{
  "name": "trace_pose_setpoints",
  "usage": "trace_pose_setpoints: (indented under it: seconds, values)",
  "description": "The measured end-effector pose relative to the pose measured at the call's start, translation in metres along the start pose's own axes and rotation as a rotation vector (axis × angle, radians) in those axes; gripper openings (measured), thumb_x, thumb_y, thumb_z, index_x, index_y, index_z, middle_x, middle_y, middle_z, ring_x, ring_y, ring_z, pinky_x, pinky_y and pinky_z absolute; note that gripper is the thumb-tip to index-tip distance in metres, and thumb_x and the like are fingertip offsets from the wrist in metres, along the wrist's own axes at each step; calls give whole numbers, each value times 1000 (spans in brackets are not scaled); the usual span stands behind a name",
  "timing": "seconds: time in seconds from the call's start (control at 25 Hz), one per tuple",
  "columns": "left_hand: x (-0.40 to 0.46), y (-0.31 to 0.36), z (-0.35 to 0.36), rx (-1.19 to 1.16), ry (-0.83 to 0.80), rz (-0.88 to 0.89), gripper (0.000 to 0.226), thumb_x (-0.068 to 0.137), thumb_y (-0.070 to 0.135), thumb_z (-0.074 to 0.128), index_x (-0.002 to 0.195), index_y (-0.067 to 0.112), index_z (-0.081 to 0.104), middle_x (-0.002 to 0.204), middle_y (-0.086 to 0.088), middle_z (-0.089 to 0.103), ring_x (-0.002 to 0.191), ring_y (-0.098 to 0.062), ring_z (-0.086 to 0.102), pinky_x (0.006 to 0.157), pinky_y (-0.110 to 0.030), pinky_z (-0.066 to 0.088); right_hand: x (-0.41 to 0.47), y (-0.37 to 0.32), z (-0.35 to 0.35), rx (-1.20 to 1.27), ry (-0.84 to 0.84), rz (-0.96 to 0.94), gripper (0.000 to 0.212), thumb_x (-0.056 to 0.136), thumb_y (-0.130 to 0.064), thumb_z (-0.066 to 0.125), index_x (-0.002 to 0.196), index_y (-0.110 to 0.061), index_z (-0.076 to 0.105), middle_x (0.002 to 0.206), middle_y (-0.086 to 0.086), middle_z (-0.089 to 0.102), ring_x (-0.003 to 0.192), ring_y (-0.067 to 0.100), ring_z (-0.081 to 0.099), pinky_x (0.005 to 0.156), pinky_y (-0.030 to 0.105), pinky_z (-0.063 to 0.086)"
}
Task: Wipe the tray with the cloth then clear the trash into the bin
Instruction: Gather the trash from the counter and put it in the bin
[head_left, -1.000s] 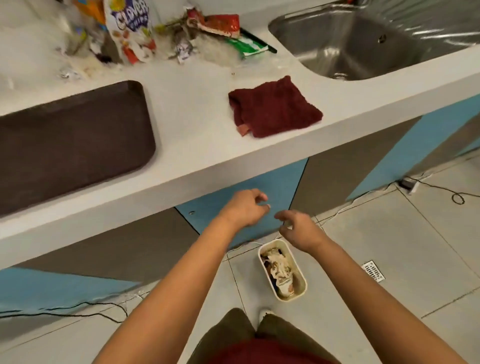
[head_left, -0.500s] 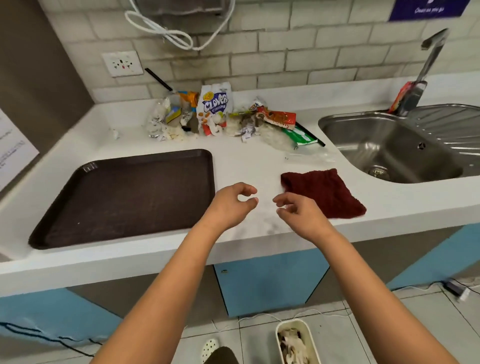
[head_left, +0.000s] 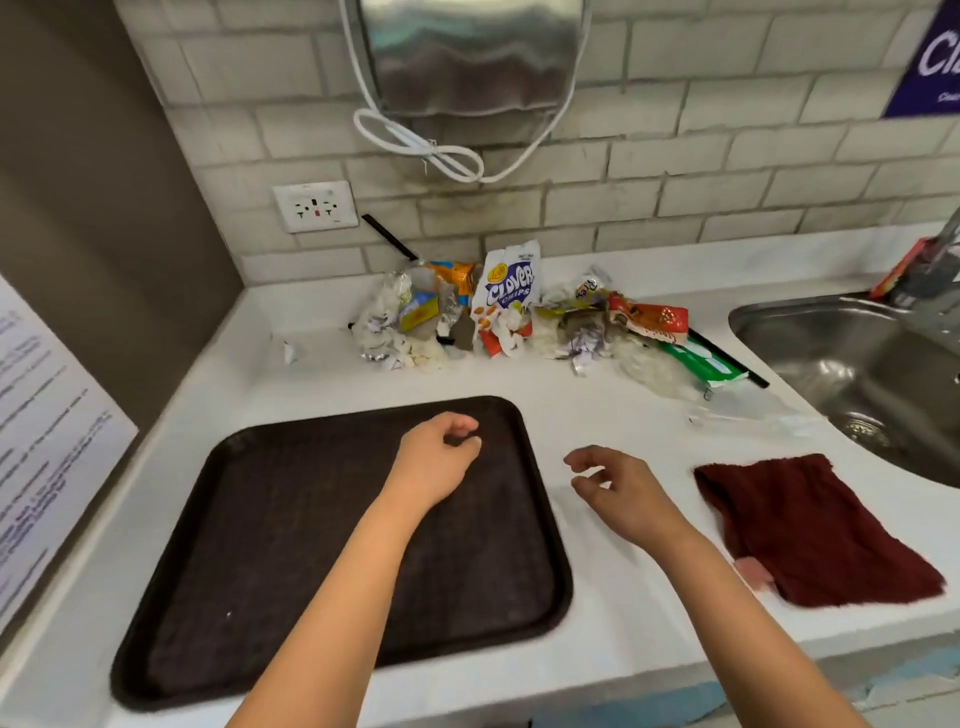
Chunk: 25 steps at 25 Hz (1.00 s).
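Where white counter (head_left: 597, 597) meets brick wall (head_left: 675, 171), trash (head_left: 498, 322) piles up.

Mostly matt stuff here, with shiny metal up top and off to the side.

The tray (head_left: 270, 545) looks like dark brown plastic, matt with a fine grainy texture. Right of the tray, the cloth (head_left: 810, 530) is a dark red knit, nubby and rough. The counter (head_left: 613, 597) under the tray is smooth white with a soft sheen. Behind the tray, the trash (head_left: 519, 322) is crinkly glossy wrappers plus crumpled paper. Far right of the tray, the sink (head_left: 857, 374) is brushed steel. The wall is rough, matt brick tile, with a shiny metal dispenser (head_left: 467, 52) on it.
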<state>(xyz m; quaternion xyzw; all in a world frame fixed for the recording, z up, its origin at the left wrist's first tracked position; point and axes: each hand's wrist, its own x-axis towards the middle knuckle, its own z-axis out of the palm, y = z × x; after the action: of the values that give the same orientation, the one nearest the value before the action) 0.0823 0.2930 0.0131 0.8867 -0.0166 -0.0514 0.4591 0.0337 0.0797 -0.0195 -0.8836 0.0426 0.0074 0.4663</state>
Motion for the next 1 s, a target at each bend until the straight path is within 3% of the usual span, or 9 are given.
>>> trace_pose_setpoints:
  seconds: [0.16,0.32,0.56,0.72,0.84,1.0]
  values:
    - [46,-17,-32,-14,43,-32,22,88,17,59,109,18,64,102,7,59,96,-13,56,90,-22,41,31,-3,12,-12,12,62,19,87,-12,58,96,-29,59,101,-7,60,85,15,56,75,18,39]
    - [79,-27,-42,-3,65,-52,21,89,16,58,108,17,64,103,7,58,91,-13,56,82,-20,39,60,-3,8,-44,48,84,18,87,-11,59,97,-27,59,103,-6,59,87,14,55,77,19,38]
    - [129,-27,-33,-45,88,-83,20,88,14,58,107,18,64,111,1,61,86,-16,57,76,-21,39,117,2,-23,-65,165,68,22,87,-9,57,107,-18,62,108,-3,56,94,14,51,79,21,35]
    - [175,-1,-15,-15,85,-18,34,87,10,57,121,13,57,121,-4,60,96,-18,58,83,-20,40,162,17,-53,-221,340,30,26,83,-5,59,107,-12,64,114,5,57,95,21,52,79,24,37]
    - [227,26,2,57,76,89,44,86,12,58,129,14,50,128,-6,57,110,-23,58,93,-25,45,208,33,-78,-407,449,58,41,74,6,55,112,-7,64,125,15,54,113,37,48,96,36,40]
    - [281,56,15,188,131,229,57,85,13,59,138,17,39,138,-7,42,124,-24,48,101,-37,43,248,58,-98,-565,315,126,63,71,6,52,132,-11,49,141,14,43,133,35,32,110,44,29]
